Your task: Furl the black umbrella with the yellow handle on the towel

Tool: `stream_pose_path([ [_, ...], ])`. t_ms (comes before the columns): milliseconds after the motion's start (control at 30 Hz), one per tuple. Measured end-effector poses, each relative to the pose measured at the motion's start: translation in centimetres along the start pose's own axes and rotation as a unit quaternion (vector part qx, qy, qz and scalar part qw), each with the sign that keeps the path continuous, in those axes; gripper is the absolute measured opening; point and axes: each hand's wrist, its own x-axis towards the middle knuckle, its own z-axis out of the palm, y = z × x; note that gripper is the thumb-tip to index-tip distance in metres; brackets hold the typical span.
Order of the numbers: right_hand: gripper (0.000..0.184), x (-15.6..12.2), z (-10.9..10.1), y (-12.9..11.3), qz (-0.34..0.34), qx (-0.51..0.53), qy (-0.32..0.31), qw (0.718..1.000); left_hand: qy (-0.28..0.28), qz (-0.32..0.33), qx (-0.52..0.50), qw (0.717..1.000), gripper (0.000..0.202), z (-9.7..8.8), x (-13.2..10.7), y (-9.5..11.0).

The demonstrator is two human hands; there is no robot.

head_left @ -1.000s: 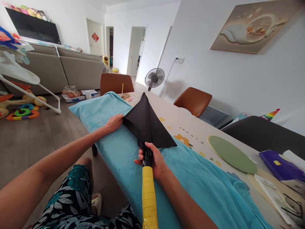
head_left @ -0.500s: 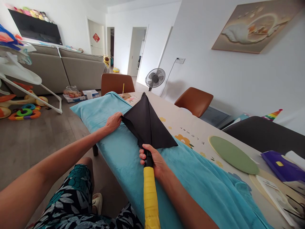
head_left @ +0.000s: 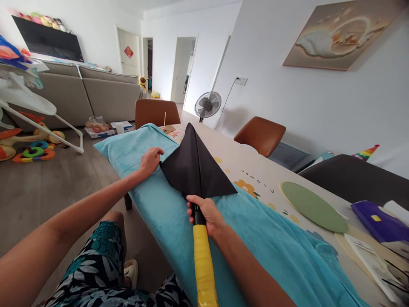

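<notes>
A black folded umbrella (head_left: 194, 166) lies on the blue blanket (head_left: 153, 204), its tip pointing away from me and its loose fabric spread into a wide wedge. My right hand (head_left: 207, 214) is wrapped round the black shaft just above the yellow-wrapped handle (head_left: 203, 260), which reaches toward my body. Just left of the fabric's left corner is my left hand (head_left: 151, 161), its fingers loosely bent and apart, holding nothing that I can see. Whether it still touches the corner is hard to make out.
Under the blanket is a table with a flower-patterned cover (head_left: 255, 172). On its right lie a green oval mat (head_left: 313, 207) and a purple case (head_left: 380, 219). Brown chairs (head_left: 260, 135) and a fan (head_left: 207, 104) stand beyond; toys (head_left: 35, 151) lie on the left floor.
My left hand has let go of the umbrella fabric's left corner and shifted slightly left. That side of the fabric now lies flatter and wider. My right hand keeps its grip.
</notes>
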Motion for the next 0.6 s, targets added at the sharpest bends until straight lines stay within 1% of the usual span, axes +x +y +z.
stream_pose_path([
  [33,0.019,0.1,0.0,0.0,0.002,-0.008,0.002,1.000,0.021,0.003,-0.012,1.000,0.026,-0.2,-0.2,0.8],
  [67,0.020,0.1,0.0,0.0,0.006,-0.013,0.003,1.000,0.026,0.022,-0.026,0.999,0.027,-0.4,-0.4,1.8],
  [100,0.020,0.1,0.0,0.0,0.009,-0.017,0.003,1.000,0.013,0.056,-0.046,0.997,0.027,-0.6,-0.8,3.0],
  [133,0.021,0.2,0.0,0.0,0.011,-0.018,0.001,1.000,-0.016,0.101,-0.069,0.992,0.028,-0.7,-1.2,4.3],
  [167,0.020,0.2,0.0,0.0,0.010,-0.017,0.000,1.000,-0.064,0.154,-0.093,0.982,0.030,-0.7,-1.7,5.7],
  [200,0.019,0.2,-0.1,0.0,0.007,-0.015,-0.003,1.000,-0.125,0.213,-0.116,0.962,0.034,-0.7,-2.2,6.9],
  [267,0.014,0.1,-0.1,0.0,-0.005,-0.007,-0.012,1.000,-0.264,0.309,-0.137,0.903,0.052,-0.7,-2.9,8.8],
  [300,0.013,0.1,-0.1,0.0,-0.010,-0.005,-0.016,1.000,-0.322,0.337,-0.139,0.874,0.061,-0.7,-3.1,9.4],
  [333,0.012,0.1,-0.2,0.0,-0.014,-0.004,-0.020,1.000,-0.368,0.352,-0.137,0.850,0.069,-0.7,-3.1,9.7],
  [367,0.011,0.1,-0.2,0.0,-0.015,-0.003,-0.023,1.000,-0.402,0.357,-0.131,0.833,0.074,-0.8,-3.1,9.7],
  [433,0.012,0.1,-0.3,0.0,-0.013,-0.005,-0.026,1.000,-0.438,0.350,-0.113,0.821,0.081,-0.9,-2.8,9.5],
  [500,0.013,0.2,-0.3,0.1,-0.010,-0.008,-0.028,1.000,-0.454,0.348,-0.081,0.816,0.085,-1.1,-2.6,9.1],
  [600,0.013,0.3,-0.4,0.1,-0.008,-0.007,-0.037,0.999,-0.447,0.363,-0.027,0.817,0.086,-1.0,-2.9,9.2],
])
